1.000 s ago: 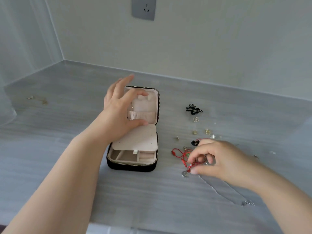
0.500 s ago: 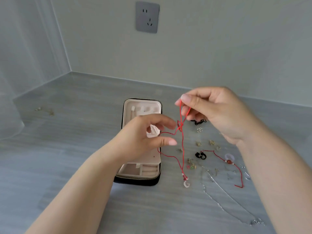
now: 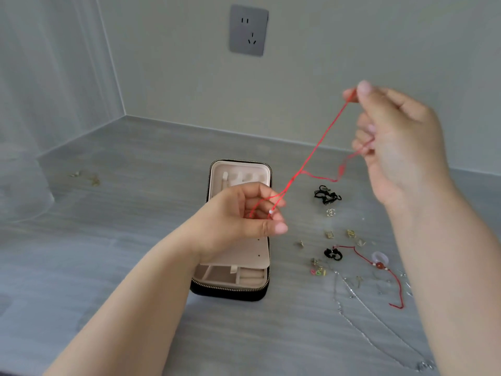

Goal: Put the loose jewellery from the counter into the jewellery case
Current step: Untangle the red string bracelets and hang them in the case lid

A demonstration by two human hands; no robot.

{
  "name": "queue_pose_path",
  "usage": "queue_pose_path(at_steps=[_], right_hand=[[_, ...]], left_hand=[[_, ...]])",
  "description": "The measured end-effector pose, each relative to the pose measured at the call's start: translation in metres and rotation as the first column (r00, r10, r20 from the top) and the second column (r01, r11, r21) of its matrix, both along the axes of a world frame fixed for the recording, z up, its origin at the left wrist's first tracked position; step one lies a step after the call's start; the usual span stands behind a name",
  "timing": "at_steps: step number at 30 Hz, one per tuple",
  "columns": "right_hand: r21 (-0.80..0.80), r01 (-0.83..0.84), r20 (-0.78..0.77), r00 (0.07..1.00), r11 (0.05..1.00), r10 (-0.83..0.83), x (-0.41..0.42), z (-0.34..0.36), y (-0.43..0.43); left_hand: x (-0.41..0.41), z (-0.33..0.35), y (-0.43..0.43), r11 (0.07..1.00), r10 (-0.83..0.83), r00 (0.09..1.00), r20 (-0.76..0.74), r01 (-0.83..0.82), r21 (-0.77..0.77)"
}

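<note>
Above case (image 3: pixel 214 172), right hand (image 3: pixel 401 147) higher, cord (image 3: pixel 315 151) stretched

- I am facing a pale grey back wall (image 3: pixel 352 36), which is carrying a grey wall socket (image 3: pixel 248 30).
- A glossy left wall (image 3: pixel 40 63) is meeting it in a corner.
- A grey streaked counter (image 3: pixel 122 240) is stretching below me, and soft even light is falling across it.

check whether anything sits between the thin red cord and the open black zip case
No loose object does. The thin red cord, stretched between left hand and right hand, hangs above the black zip case; its beige flap covers the tray except the near compartments.
</note>
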State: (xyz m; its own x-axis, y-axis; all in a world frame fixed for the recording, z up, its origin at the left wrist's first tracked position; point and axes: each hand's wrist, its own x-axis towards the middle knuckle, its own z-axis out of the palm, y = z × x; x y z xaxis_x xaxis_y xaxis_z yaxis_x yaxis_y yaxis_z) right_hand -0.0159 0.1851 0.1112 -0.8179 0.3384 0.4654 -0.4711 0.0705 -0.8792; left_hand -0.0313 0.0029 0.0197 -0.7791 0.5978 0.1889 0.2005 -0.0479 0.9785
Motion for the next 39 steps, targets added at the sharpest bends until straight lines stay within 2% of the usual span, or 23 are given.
queue_pose_path(at_steps=[3,7,10,15,19,20,23,28,33,39], right_hand=[[-0.013,0.058,0.011,0.998,0.998,-0.058,0.003,-0.005,0.017],[0.012,0.027,0.05,0.998,1.0,-0.028,0.01,-0.012,0.028],[0.155,-0.078,0.106,0.992,0.985,0.062,0.013,-0.027,0.022],[0.506,-0.227,0.198,0.97,0.832,0.144,0.014,-0.059,0.002],[0.585,-0.448,0.378,0.888,0.676,0.261,0.019,-0.075,-0.006],[0.584,-0.466,0.399,0.878,0.664,0.265,0.02,-0.077,-0.009],[0.516,-0.443,0.393,0.883,0.733,0.257,0.022,-0.076,-0.012],[0.521,-0.326,0.292,0.937,0.789,0.194,0.023,-0.066,0.0],[0.364,-0.204,0.178,0.973,0.909,0.147,0.022,-0.064,0.002],[0.262,-0.013,0.008,1.0,0.965,0.012,0.021,-0.059,0.014]], left_hand=[[-0.001,0.0,-0.003,0.997,-0.07,0.997,0.035,0.07,0.012],[0.0,-0.002,-0.002,0.996,-0.084,0.996,0.04,0.086,-0.028],[0.002,0.0,0.0,1.0,-0.021,0.998,0.06,0.021,0.009],[0.001,0.002,0.001,0.995,0.053,0.997,0.05,-0.057,0.087],[0.001,0.001,0.002,0.993,0.054,0.996,0.064,-0.06,0.102],[0.001,0.001,0.003,0.992,0.053,0.996,0.072,-0.06,0.107],[0.0,0.0,0.002,0.99,0.066,0.994,0.091,-0.076,0.115],[-0.002,-0.004,0.001,0.996,0.044,0.994,0.101,-0.052,0.073],[-0.001,-0.003,0.0,0.999,0.031,0.997,0.071,-0.032,0.011],[0.001,0.0,-0.001,0.998,0.035,0.998,0.05,-0.032,-0.055]])
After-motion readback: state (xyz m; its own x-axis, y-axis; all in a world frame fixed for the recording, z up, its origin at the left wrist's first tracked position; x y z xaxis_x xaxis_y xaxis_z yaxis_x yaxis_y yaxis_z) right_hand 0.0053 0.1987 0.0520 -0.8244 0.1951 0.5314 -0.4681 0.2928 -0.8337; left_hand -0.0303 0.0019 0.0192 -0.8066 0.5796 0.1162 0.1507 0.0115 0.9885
